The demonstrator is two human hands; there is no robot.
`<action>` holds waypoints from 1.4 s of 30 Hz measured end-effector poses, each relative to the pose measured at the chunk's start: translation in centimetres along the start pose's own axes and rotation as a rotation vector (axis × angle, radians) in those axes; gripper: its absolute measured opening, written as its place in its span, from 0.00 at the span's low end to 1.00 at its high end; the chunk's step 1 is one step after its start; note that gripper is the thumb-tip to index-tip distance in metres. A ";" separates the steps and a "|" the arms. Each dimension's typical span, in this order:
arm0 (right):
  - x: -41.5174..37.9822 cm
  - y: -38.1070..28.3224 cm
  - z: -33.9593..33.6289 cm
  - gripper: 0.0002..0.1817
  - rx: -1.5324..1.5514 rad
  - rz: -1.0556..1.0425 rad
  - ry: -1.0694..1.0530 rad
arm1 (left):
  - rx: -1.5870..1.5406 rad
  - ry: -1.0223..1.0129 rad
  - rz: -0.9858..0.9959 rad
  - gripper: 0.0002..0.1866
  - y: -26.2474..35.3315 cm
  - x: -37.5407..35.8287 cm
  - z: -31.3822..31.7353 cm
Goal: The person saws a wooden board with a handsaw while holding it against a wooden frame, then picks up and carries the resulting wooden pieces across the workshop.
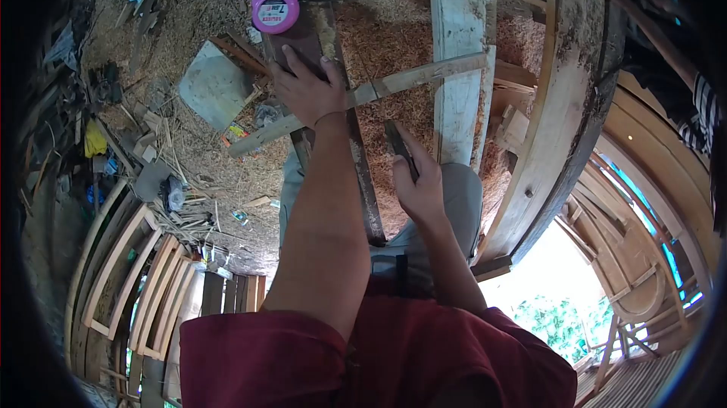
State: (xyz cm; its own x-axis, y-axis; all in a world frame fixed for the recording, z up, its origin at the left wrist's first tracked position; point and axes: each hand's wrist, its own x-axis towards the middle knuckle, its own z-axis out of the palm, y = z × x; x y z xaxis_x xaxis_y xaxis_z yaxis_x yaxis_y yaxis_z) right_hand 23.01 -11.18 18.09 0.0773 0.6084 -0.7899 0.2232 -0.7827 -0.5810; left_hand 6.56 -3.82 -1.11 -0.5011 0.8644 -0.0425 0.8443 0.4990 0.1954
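Observation:
My left hand point(310, 94) lies with fingers spread on a dark brown board point(310, 37), its wrist beside a long pale wooden strip point(409, 82). The strip crosses the board at a slant, its right end overlapping a whitish plank point(458, 22). Just beyond my left fingertips, a pink tape measure point(275, 13) sits on the board, its black cord trailing right. My right hand point(421, 188) is closed around a short, dark, flat piece point(401, 147), upright between thumb and fingers; I cannot tell if it is wood or a tool.
Sawdust and shavings cover the ground point(379, 45). A pale square sheet point(214, 84) and scraps lie left. A thick curved timber point(530, 135) runs down the right side. Slatted wooden frames point(155, 294) stand lower left. Another person's arm point(655, 33) shows at upper right.

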 end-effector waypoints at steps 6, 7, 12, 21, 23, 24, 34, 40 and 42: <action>-3.7 3.4 0.0 0.31 -0.123 -0.236 0.085 | -0.023 0.023 0.022 0.40 0.1 0.0 -0.3; -3.4 3.0 0.0 0.31 -0.100 -0.228 0.084 | -0.027 0.026 0.022 0.40 0.1 0.1 -0.3; 2.1 0.1 1.7 0.31 -0.047 -0.113 0.057 | -0.015 0.004 0.011 0.41 0.0 0.0 -0.3; 2.5 1.1 2.4 0.29 -0.133 -0.254 0.116 | -0.008 0.027 0.015 0.42 0.0 0.0 -0.2; 3.3 0.9 2.7 0.27 -0.134 -0.261 0.114 | -0.014 0.043 0.014 0.43 0.3 0.5 0.1; 1.2 1.2 1.9 0.27 -0.150 -0.227 0.076 | -0.008 0.032 0.010 0.43 0.0 0.0 -0.2; 1.0 0.8 1.9 0.22 0.002 -0.110 0.054 | -0.015 0.010 -0.016 0.43 -0.1 -0.3 -0.3; -7.7 5.2 -4.6 0.21 -0.057 -0.182 0.034 | -0.022 -0.005 -0.028 0.42 0.2 0.0 -0.4; -7.2 7.6 -5.4 0.21 -0.154 -0.275 0.177 | -0.021 0.020 -0.005 0.41 0.1 -0.1 -0.5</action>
State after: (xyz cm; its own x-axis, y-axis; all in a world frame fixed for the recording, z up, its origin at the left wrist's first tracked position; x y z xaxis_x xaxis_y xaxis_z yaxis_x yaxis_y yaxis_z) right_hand 29.44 -20.78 20.42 0.1580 0.8173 -0.5542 0.4019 -0.5659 -0.7199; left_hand 6.65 -3.90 -0.55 -0.5087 0.8606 -0.0240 0.8378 0.5013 0.2162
